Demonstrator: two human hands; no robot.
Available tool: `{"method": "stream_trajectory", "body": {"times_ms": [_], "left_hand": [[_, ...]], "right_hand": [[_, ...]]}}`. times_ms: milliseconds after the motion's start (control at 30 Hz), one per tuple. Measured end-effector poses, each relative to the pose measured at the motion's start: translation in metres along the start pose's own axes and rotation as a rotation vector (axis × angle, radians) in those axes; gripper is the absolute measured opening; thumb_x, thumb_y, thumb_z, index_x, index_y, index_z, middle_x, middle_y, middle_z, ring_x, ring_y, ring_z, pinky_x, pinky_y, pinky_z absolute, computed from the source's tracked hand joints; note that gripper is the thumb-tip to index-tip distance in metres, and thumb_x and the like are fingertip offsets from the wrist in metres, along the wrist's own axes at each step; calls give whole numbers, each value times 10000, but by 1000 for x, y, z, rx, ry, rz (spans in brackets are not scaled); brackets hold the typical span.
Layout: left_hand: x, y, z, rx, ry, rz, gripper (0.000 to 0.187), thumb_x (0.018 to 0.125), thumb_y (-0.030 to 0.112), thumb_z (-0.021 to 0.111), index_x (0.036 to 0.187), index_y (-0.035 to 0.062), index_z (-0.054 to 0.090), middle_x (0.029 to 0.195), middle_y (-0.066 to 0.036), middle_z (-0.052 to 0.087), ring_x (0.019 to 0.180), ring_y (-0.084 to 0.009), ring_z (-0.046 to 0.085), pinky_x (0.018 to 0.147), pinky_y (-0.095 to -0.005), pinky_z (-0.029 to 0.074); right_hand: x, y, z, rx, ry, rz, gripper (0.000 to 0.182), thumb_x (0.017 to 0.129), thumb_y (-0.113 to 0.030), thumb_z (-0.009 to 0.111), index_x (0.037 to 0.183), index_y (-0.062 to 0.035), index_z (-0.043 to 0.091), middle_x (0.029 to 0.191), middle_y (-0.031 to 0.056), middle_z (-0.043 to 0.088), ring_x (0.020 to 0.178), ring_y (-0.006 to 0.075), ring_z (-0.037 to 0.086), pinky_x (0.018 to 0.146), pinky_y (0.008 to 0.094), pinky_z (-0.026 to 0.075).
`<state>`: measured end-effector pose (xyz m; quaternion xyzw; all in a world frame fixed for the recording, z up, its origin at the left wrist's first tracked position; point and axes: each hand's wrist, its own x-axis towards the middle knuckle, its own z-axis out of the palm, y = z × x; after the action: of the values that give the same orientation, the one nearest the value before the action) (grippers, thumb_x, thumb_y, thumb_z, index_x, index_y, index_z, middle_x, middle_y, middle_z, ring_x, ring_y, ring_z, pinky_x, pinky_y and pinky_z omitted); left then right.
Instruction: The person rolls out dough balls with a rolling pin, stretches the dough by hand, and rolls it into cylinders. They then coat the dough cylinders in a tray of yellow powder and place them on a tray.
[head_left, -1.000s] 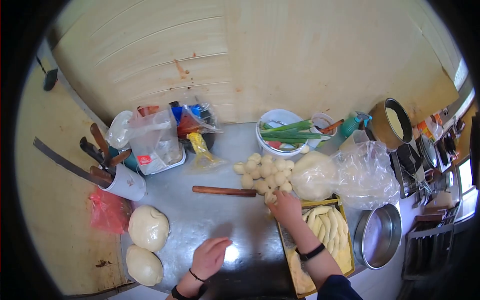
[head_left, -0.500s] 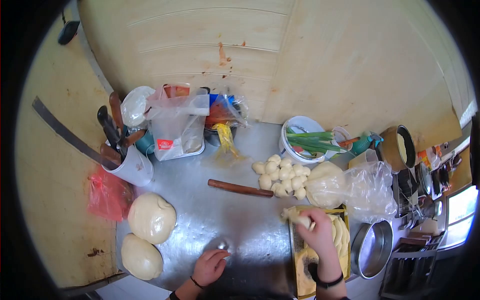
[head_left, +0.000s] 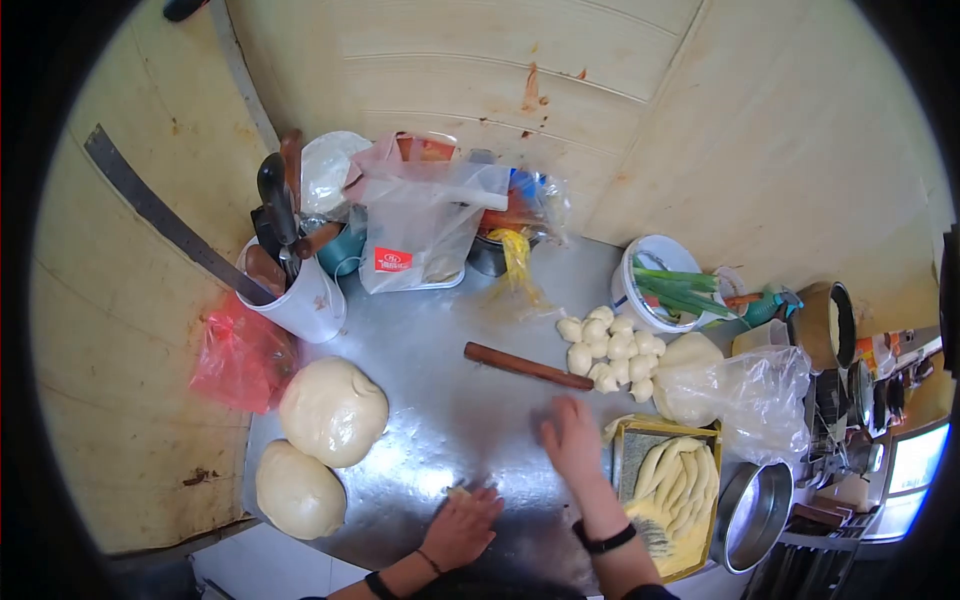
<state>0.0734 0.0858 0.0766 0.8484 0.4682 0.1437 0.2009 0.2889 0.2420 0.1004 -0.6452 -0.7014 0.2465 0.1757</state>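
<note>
My left hand point(head_left: 465, 527) lies low over the steel table with its fingers stretched out, nothing gripped. By its fingertips a small pale bit point(head_left: 458, 492) shows, perhaps dough, partly hidden. My right hand point(head_left: 573, 440) is over the table just left of a yellow-edged tray point(head_left: 617, 465), slightly blurred, fingers apart and no object visible in it. Inside the tray, long dough strips point(head_left: 678, 480) lie side by side on yellow powder. Beyond the right hand rests a brown rolling pin point(head_left: 528, 366), its right end close to a cluster of small dough balls point(head_left: 618, 345).
Two large dough mounds point(head_left: 333, 412) sit at the left. Behind them stands a white container point(head_left: 315, 305) of knives with a long blade sticking out. Plastic bags point(head_left: 425, 225) line the back. A bucket of green onions point(head_left: 640, 300) and a round metal pan point(head_left: 752, 520) are at the right.
My right hand has left the tray, moved left over the table, and no longer shows the dough piece it held. My left hand has flattened out. The camera view has shifted.
</note>
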Motion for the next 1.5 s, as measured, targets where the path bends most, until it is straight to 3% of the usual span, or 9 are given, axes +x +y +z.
{"method": "stream_trajectory", "body": {"times_ms": [67, 333, 467, 533, 600, 667, 867, 1033, 1500], "left_hand": [[-6, -15, 24, 110, 19, 40, 521, 834, 307, 676, 1286, 71, 570, 1309, -135, 572, 1278, -324, 496, 1109, -480, 343], [-23, -62, -21, -64, 104, -22, 344, 847, 162, 681, 1190, 134, 661, 1190, -57, 631, 1055, -216, 625, 920, -403, 505], [-5, -29, -25, -679, 145, -503, 226, 834, 61, 681, 1056, 101, 659, 1064, -72, 625, 799, -197, 652, 670, -310, 542], [-2, 1, -23, -1502, 235, -664, 182, 830, 70, 703, 999, 84, 639, 1048, -78, 615, 764, -170, 646, 645, -288, 529], [-4, -22, 20, -1351, 172, -680, 156, 812, 116, 715, 945, 88, 639, 1078, -120, 596, 784, -208, 652, 644, -313, 538], [-4, -35, 33, -171, 124, -334, 184, 776, 172, 726, 924, 90, 653, 1129, -168, 569, 824, -287, 643, 666, -368, 545], [-12, -31, -8, -218, 125, -227, 332, 725, 161, 717, 1048, 96, 682, 1228, -174, 568, 1058, -360, 577, 919, -473, 470], [-21, -20, 12, -50, 51, -79, 781, 827, 299, 679, 1478, 23, 349, 1513, -234, 364, 1412, -401, 334, 1160, -496, 271], [-44, -24, 12, 168, -293, 71, 804, 886, 509, 572, 1522, 87, 320, 1567, -147, 329, 1481, -271, 254, 1181, -543, 182]], "right_hand": [[32, 3, 10, -228, 260, -177, 475, 831, -193, 676, 1263, -28, 568, 1316, 163, 554, 1253, 320, 507, 1061, 512, 384], [33, 30, 44, -334, 73, -89, 374, 822, -192, 677, 1168, -64, 617, 1068, 123, 590, 1050, 337, 559, 903, 482, 438], [-28, 27, 27, -62, 129, -89, 340, 818, -137, 673, 1137, -33, 614, 1002, 169, 591, 960, 374, 567, 836, 480, 450], [-66, 25, 19, 18, 165, -71, 333, 815, -118, 674, 1126, -17, 610, 983, 179, 590, 940, 383, 565, 820, 474, 451], [-97, 24, 11, 107, 211, -69, 326, 811, -99, 674, 1115, -2, 606, 965, 190, 588, 919, 392, 563, 804, 468, 452], [-128, 23, 5, 147, 246, -41, 324, 799, -119, 690, 1086, 13, 617, 953, 187, 604, 907, 400, 570, 803, 467, 466], [-183, 12, -15, 220, 312, 12, 311, 803, -95, 693, 1089, 8, 626, 966, 187, 614, 914, 389, 577, 806, 452, 468], [-202, 11, -11, 261, 330, 60, 308, 802, -86, 694, 1089, 3, 627, 973, 186, 617, 921, 382, 580, 811, 442, 470], [-174, -30, 58, -87, 254, -157, 329, 804, -174, 702, 1127, -124, 656, 1041, 56, 614, 1004, 264, 578, 921, 434, 404]]}}
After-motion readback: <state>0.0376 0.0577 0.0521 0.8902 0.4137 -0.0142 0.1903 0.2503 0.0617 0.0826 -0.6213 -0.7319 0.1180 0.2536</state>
